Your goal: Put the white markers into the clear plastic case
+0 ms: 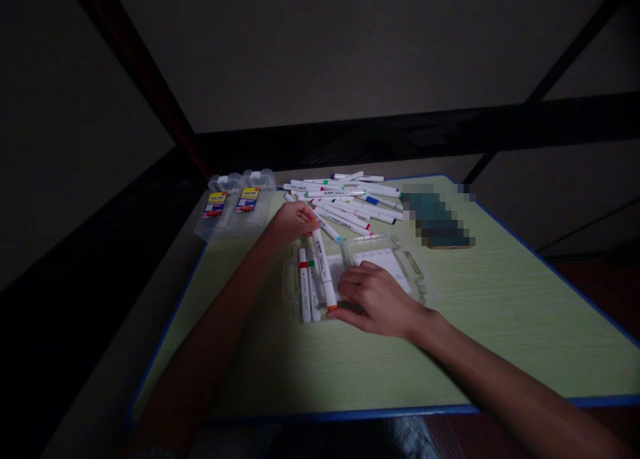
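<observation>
My left hand (295, 220) is closed, pinching the upper end of a white marker (323, 266) with an orange lower end. My right hand (377, 299) has its fingers curled beside the marker, its thumb touching the orange end. The marker slants over an open clear plastic case (290, 279). Inside the case's left half lie a white marker with a red band (304, 286) and another with a green band (313, 289), side by side. A white printed sheet (383, 266) shows in the right half, partly covered by my right hand.
Behind the case is a loose pile of white markers (345, 206) with various coloured ends. Another clear case (233, 206) with two labels stands at the back left. A pixelated flat object (437, 216) lies at right. The pale green table (500, 312) has blue edges.
</observation>
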{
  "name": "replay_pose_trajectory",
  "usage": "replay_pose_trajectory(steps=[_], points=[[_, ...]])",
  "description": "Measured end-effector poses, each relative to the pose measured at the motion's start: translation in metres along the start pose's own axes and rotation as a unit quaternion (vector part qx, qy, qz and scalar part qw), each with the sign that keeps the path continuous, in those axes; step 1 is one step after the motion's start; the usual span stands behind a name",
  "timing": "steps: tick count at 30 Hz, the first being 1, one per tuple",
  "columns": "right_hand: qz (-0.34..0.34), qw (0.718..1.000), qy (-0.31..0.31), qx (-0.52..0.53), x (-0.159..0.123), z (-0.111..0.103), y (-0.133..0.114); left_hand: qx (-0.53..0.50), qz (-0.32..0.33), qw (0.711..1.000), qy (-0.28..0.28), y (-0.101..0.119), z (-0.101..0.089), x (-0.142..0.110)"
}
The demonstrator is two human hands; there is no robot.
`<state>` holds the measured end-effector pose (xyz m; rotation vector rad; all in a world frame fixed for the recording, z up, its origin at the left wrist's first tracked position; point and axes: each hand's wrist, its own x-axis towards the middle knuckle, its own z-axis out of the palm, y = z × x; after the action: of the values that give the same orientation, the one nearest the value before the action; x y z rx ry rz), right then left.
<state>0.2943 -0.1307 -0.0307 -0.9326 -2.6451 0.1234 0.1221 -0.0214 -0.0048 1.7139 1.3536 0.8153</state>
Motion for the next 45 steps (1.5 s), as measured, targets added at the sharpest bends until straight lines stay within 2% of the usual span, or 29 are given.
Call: replay_pose_trajectory(steps=[5, 17, 26, 33, 45], points=[[-0.004, 1.000, -0.012, -0.009, 0.000, 0.000, -0.003, 0.025, 0.000, 0.998, -0.050, -0.011, 0.000, 0.003], [-0.005, 0.999, -0.037, -0.012, 0.002, 0.002, -0.007, 0.098, 0.025, 0.989, -0.107, -0.017, 0.001, 0.000], [-0.014, 0.999, -0.048, -0.013, 0.001, 0.005, -0.007, 0.075, 0.022, 0.986, -0.145, -0.024, 0.002, 0.001], [-0.016, 0.999, -0.042, 0.000, 0.001, 0.005, -0.007, 0.079, 0.019, 0.986, -0.148, -0.030, 0.005, 0.005], [-0.023, 0.997, -0.078, -0.013, 0.003, 0.005, -0.008, 0.072, 0.043, 0.988, -0.130, -0.039, 0.011, 0.007]])
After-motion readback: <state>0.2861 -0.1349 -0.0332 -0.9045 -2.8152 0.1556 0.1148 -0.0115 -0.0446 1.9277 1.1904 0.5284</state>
